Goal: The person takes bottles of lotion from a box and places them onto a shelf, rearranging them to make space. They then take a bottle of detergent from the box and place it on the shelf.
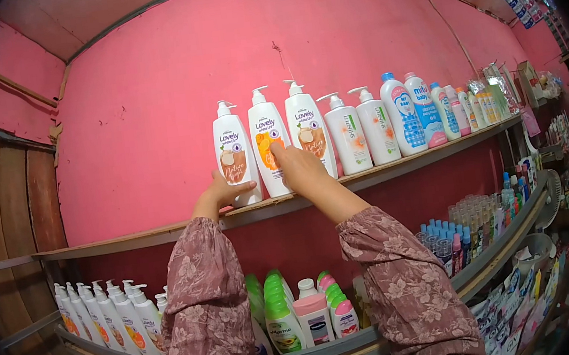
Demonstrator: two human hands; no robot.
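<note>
Three white Lovely pump bottles stand side by side on the upper wooden shelf (130, 241). My left hand (219, 192) is wrapped round the lower part of the left bottle (229, 142), its thumb across the front. My right hand (300, 169) is at the middle bottle (267, 127), which has an orange label, with its fingers against the label's right side. The right bottle (305, 115) stands partly behind my right hand. Just to its right are two white Shinzui pump bottles (348, 139).
Blue and pink baby bottles (404, 115) and smaller items line the upper shelf's right side. Below, the lower shelf (346, 350) holds white pump bottles (111, 316), green-capped bottles (283, 318) and spray bottles (455, 246). A fan (549, 200) is at the right.
</note>
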